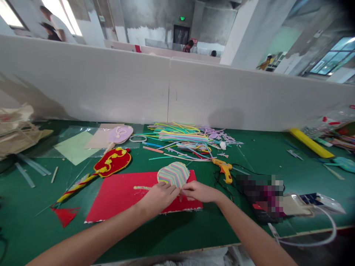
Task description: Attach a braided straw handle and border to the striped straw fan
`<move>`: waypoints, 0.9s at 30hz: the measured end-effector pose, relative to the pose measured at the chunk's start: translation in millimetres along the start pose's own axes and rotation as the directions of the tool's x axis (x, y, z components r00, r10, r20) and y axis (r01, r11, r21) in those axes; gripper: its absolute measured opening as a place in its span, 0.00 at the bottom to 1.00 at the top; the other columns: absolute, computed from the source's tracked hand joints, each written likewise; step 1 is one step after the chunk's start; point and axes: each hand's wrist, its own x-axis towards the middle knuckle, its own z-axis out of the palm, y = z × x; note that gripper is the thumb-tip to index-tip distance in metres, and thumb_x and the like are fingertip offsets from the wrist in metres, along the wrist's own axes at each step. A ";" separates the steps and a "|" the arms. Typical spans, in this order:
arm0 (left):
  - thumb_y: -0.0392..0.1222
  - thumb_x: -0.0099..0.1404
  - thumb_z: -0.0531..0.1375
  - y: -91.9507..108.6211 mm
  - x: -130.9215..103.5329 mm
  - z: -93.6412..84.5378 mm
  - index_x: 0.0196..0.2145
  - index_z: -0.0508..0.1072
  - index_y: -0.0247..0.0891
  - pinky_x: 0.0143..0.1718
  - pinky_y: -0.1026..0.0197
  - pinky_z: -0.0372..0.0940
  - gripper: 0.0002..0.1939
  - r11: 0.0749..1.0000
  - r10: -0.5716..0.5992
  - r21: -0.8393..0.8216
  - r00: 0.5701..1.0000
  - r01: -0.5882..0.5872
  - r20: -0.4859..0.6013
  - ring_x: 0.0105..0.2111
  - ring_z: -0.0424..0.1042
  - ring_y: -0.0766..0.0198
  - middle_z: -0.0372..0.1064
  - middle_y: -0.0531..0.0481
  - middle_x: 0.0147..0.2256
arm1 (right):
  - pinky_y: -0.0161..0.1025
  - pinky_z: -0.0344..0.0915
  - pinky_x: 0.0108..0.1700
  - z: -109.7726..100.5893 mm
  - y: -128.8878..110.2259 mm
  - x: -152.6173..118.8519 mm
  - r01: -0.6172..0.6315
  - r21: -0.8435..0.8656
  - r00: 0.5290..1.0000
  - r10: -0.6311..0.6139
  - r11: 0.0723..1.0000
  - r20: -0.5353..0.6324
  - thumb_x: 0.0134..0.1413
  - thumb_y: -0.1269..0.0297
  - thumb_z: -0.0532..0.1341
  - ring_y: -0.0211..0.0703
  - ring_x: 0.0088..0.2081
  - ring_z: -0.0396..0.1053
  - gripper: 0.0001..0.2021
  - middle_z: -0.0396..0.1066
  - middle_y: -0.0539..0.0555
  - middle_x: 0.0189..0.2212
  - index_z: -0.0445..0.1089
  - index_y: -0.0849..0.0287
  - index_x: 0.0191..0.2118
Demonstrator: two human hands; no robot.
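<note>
A pastel-striped fan-shaped piece [174,173], made of pipe cleaners laid side by side, is over a red board [116,192]. My left hand [162,195] is closed on its lower edge, and a short striped stick [142,187] pokes out to the left of that hand. Close beside it, at the bottom edge of the fan, my right hand [198,191] makes a pinch. What lies between its fingertips is too small to make out. Just left of the board is a red fan [112,162] with yellow trim, a wrapped handle and a red tassel [65,216].
Behind the board lies a heap of pipe cleaners [183,135]. A yellow glue gun [224,170] with a black cord rests right of it. A lilac fan [119,134] and a green sheet [76,147] are back left. A white partition [119,85] borders the green table [227,232].
</note>
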 end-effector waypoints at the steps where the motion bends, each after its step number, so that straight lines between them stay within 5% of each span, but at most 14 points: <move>1: 0.30 0.66 0.51 0.3 -0.7 1.5 0.40 0.65 0.34 0.34 0.59 0.62 0.07 0.999 0.019 0.041 0.999 -0.018 -0.029 0.33 0.71 0.58 0.70 0.46 0.32 | 0.31 0.53 0.27 -1.1 1.2 -0.2 -0.003 0.021 1.000 0.002 1.000 0.025 0.60 0.51 0.50 0.32 0.22 0.53 0.19 0.58 0.45 0.19 0.64 0.62 0.29; 9: 0.29 0.64 0.54 -1.2 1.5 10.5 0.37 0.65 0.33 0.34 0.57 0.61 0.04 0.992 0.083 0.110 0.987 -0.068 -0.135 0.32 0.69 0.57 0.68 0.47 0.32 | 0.32 0.50 0.27 -1.2 7.7 1.0 -0.027 0.116 0.997 0.019 0.993 0.069 0.55 0.43 0.53 0.31 0.23 0.51 0.23 0.56 0.44 0.20 0.63 0.62 0.29; 21: 0.31 0.67 0.51 -11.3 1.4 1.8 0.38 0.67 0.35 0.32 0.61 0.61 0.06 0.999 0.017 -0.038 0.999 -0.016 0.028 0.31 0.70 0.60 0.70 0.47 0.31 | 0.31 0.45 0.21 -1.5 15.6 1.2 -0.024 0.167 0.999 0.015 0.986 0.051 0.56 0.42 0.51 0.29 0.19 0.44 0.25 0.48 0.42 0.17 0.66 0.63 0.32; 27: 0.30 0.65 0.49 -11.4 3.2 -5.9 0.35 0.68 0.36 0.28 0.64 0.58 0.09 0.955 -0.105 -0.265 0.986 0.136 0.129 0.28 0.70 0.61 0.70 0.47 0.28 | 0.33 0.54 0.32 5.8 8.6 3.1 0.095 -0.051 0.984 -0.102 0.994 -0.146 0.59 0.53 0.54 0.35 0.28 0.59 0.17 0.65 0.49 0.23 0.70 0.62 0.30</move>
